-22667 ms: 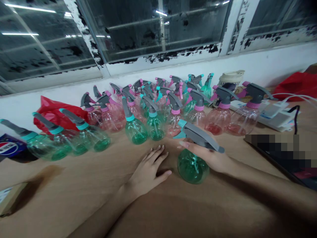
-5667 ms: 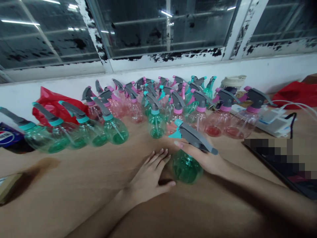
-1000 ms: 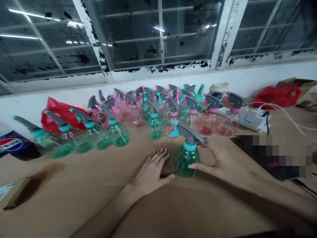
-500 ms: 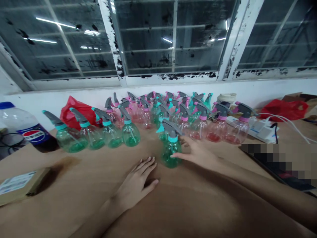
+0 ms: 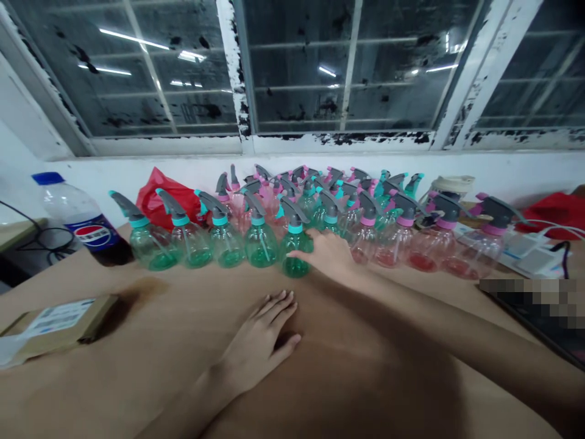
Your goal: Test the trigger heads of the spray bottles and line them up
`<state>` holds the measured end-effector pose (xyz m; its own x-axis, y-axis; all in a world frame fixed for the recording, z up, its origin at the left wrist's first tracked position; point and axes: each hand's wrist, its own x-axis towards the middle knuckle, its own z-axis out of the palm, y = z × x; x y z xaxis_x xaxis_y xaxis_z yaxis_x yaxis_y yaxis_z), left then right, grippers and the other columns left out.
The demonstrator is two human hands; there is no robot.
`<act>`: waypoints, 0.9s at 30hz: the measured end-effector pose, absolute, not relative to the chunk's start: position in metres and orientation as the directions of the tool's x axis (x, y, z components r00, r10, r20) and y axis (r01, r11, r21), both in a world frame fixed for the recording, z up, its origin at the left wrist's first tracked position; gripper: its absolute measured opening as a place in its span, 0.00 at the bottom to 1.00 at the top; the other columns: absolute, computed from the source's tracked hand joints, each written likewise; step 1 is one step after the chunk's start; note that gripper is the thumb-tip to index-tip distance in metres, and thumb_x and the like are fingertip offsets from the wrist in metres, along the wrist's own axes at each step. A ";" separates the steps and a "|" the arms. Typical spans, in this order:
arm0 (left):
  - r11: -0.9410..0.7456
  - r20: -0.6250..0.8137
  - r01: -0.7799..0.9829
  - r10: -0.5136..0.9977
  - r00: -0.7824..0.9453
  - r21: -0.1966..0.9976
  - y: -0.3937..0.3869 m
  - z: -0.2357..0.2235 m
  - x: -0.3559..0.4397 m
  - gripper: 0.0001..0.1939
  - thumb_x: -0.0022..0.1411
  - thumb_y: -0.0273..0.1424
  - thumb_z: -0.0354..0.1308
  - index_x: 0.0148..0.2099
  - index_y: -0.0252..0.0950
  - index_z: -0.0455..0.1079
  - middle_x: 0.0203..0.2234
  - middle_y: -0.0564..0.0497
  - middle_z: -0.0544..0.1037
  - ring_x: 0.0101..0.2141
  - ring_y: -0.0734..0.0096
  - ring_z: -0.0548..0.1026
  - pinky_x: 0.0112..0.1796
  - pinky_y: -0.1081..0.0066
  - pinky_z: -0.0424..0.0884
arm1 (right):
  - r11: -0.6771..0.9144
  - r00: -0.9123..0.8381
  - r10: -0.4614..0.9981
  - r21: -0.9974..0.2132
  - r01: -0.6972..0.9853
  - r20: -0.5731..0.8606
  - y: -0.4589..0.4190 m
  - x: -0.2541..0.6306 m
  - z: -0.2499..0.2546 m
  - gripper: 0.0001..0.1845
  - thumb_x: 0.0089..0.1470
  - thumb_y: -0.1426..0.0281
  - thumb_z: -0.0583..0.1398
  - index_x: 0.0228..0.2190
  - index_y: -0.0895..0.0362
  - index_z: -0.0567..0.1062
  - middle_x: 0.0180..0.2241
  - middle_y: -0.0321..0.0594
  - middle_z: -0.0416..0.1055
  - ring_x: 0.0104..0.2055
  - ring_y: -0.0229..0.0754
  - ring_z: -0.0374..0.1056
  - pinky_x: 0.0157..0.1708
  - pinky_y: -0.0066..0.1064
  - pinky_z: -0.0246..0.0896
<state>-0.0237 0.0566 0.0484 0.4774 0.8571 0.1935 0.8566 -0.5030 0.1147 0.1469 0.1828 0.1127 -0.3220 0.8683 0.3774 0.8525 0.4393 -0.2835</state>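
My right hand [image 5: 331, 256] reaches forward and wraps around the belly of a green spray bottle [image 5: 295, 247] with a grey and teal trigger head. That bottle stands upright at the right end of a row of green spray bottles [image 5: 205, 238]. My left hand [image 5: 262, 338] lies flat on the brown table [image 5: 137, 366] with its fingers stretched out, holding nothing. Behind the row stands a dense cluster of pink and green spray bottles [image 5: 347, 201].
A red plastic bag [image 5: 162, 195] lies behind the row, a cola bottle [image 5: 80, 216] at the far left, a small cardboard box [image 5: 55, 320] near the left edge. At right are a white power strip [image 5: 525, 256], cables, another red bag [image 5: 555, 210] and a dark tablet [image 5: 543, 323]. A windowed wall bounds the table.
My right hand has slid the green bottle forward and to the left, up against the end of the green row. The left hand stayed flat on the table.
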 end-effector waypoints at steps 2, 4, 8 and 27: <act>-0.502 0.188 0.858 0.858 0.478 0.108 0.057 0.049 -0.023 0.26 0.67 0.43 0.48 0.62 0.35 0.59 0.61 0.46 0.61 0.60 0.62 0.59 0.59 0.58 0.54 | 0.421 -0.313 0.877 -0.266 0.867 0.365 0.187 0.145 0.114 0.37 0.48 0.44 0.56 0.47 0.60 0.73 0.35 0.56 0.76 0.41 0.60 0.72 0.34 0.44 0.65; -0.503 0.174 0.859 0.858 0.482 0.097 0.057 0.049 -0.023 0.27 0.67 0.43 0.48 0.62 0.33 0.59 0.61 0.45 0.60 0.60 0.61 0.59 0.59 0.58 0.55 | 0.403 -0.307 0.886 -0.252 0.880 0.347 0.191 0.142 0.116 0.35 0.48 0.44 0.57 0.47 0.59 0.73 0.35 0.55 0.76 0.39 0.58 0.73 0.33 0.43 0.65; -0.505 0.181 0.859 0.856 0.485 0.085 0.057 0.047 -0.024 0.26 0.67 0.42 0.48 0.62 0.34 0.59 0.61 0.46 0.60 0.60 0.62 0.59 0.59 0.59 0.55 | 0.375 -0.296 0.902 -0.233 0.897 0.314 0.199 0.135 0.118 0.34 0.49 0.44 0.56 0.44 0.59 0.75 0.34 0.55 0.77 0.37 0.57 0.73 0.31 0.41 0.64; -0.493 0.157 0.867 0.864 0.479 0.067 0.057 0.049 -0.023 0.26 0.67 0.41 0.48 0.63 0.32 0.58 0.62 0.46 0.59 0.60 0.62 0.58 0.59 0.58 0.55 | 0.420 -0.313 0.882 -0.290 0.860 0.352 0.196 0.143 0.116 0.39 0.49 0.49 0.59 0.56 0.59 0.64 0.45 0.53 0.75 0.42 0.55 0.73 0.34 0.40 0.66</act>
